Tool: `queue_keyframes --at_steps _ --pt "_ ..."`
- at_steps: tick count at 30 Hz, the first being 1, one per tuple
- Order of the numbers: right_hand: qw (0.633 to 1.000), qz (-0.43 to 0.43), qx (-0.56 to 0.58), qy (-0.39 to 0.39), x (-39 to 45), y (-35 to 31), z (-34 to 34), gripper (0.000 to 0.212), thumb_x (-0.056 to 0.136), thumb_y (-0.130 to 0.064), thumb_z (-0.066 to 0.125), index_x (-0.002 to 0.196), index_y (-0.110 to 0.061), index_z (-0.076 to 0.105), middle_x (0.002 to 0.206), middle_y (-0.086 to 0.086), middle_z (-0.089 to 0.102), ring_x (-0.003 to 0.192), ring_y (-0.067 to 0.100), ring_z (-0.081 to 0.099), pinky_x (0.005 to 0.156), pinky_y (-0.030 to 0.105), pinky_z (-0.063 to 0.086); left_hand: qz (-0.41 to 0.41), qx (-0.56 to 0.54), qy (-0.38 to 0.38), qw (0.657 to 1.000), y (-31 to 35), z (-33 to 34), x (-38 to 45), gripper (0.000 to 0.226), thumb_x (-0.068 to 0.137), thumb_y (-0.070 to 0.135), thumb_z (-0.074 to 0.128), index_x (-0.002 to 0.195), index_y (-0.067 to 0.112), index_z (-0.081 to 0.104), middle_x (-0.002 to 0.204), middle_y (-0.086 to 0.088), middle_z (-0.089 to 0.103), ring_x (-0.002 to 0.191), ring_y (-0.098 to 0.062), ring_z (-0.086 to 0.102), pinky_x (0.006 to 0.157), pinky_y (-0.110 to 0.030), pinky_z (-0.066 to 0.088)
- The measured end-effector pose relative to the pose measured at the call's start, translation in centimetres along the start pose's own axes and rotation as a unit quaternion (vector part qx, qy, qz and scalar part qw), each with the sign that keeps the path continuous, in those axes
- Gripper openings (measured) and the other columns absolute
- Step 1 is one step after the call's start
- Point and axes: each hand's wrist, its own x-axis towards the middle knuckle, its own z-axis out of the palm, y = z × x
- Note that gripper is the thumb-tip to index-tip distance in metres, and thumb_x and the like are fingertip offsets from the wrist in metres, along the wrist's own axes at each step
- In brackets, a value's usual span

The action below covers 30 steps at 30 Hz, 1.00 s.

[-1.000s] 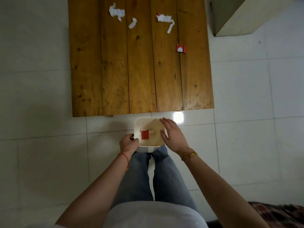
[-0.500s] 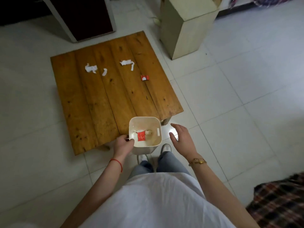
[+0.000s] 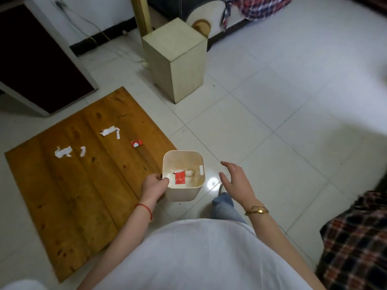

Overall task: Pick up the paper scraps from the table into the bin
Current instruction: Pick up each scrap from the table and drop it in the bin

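The left hand [image 3: 154, 184] grips the rim of the bin [image 3: 181, 193], which stands upright, mouth up. The right hand [image 3: 237, 183] hangs spread and empty beside it. Scraps [image 3: 62, 152] lie on the table [image 3: 69, 197].

Ahead of me a tall pale box-shaped stand [image 3: 178, 59] sits on the white tiled floor [image 3: 293, 111]. A dark panel [image 3: 37, 59] leans far left; plaid cloth [image 3: 356, 237] lies at my right, another plaid cloth [image 3: 257, 7] beyond.
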Motion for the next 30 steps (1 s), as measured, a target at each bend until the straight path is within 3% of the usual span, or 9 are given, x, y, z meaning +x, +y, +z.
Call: queue_keyframes --at_steps 3,6,12,20,24,30 --pt "1.0 -0.016 -0.012 0.0 4.6 2.3 -5.1 0.043 0.098 -0.031 0.046 0.138 -0.017 0.045 0.14 0.004 0.05 0.131 0.019 0.04 0.107 0.028 0.029 -0.003 -0.013 -0.009 1.0 4.9 3.7 1.9 0.029 0.079 0.014 0.058 0.107 0.008 0.064 0.091 -0.002 0.064 0.082 -0.018 0.061 0.065 -0.029 0.054" --pt "0.999 -0.029 -0.027 0.008 9.6 4.5 -10.7 0.043 0.097 -0.028 0.048 0.138 -0.013 0.046 0.139 0.006 0.051 0.13 0.022 0.041 0.108 0.03 0.03 -0.015 -0.021 -0.003 1.0 9.7 7.2 3.7 0.036 0.073 0.015 0.058 0.107 0.006 0.065 0.099 -0.01 0.068 0.095 -0.029 0.063 0.084 -0.041 0.055" --pt "0.997 -0.059 -0.045 -0.005 18.5 6.7 -17.3 0.042 0.097 -0.027 0.048 0.137 -0.012 0.046 0.137 0.006 0.051 0.129 0.022 0.042 0.107 0.03 0.03 -0.036 -0.095 0.01 0.995 17.9 12.1 6.4 0.013 0.067 0.01 0.056 0.064 0.019 0.063 0.077 -0.01 0.07 0.084 -0.031 0.068 0.081 -0.044 0.058" --pt "0.986 -0.139 -0.064 -0.064 31.1 4.5 -18.5 0.043 0.098 -0.028 0.047 0.137 -0.013 0.046 0.139 0.005 0.051 0.129 0.022 0.043 0.105 0.028 0.031 -0.073 -0.128 0.071 0.986 23.4 11.8 12.7 0.012 0.074 0.014 0.056 0.073 0.022 0.065 0.074 0.002 0.069 0.075 -0.02 0.065 0.072 -0.033 0.057" --pt "0.977 -0.184 -0.072 -0.086 39.1 1.1 -17.5 0.043 0.098 -0.028 0.047 0.137 -0.012 0.046 0.139 0.006 0.051 0.128 0.022 0.044 0.105 0.028 0.031 -0.097 -0.156 0.097 0.978 25.6 10.1 17.2 0.015 0.075 0.014 0.057 0.065 0.023 0.062 0.073 0.006 0.067 0.073 -0.014 0.064 0.061 -0.025 0.051" --pt "0.949 -0.264 -0.095 -0.141 51.2 -7.7 -14.7 0.042 0.098 -0.028 0.047 0.136 -0.012 0.047 0.137 0.008 0.053 0.127 0.023 0.046 0.105 0.028 0.032 -0.116 -0.193 0.138 0.964 29.1 5.5 24.3 0.015 0.074 0.009 0.055 0.064 0.018 0.061 0.072 0.0 0.067 0.074 -0.022 0.063 0.067 -0.03 0.049"
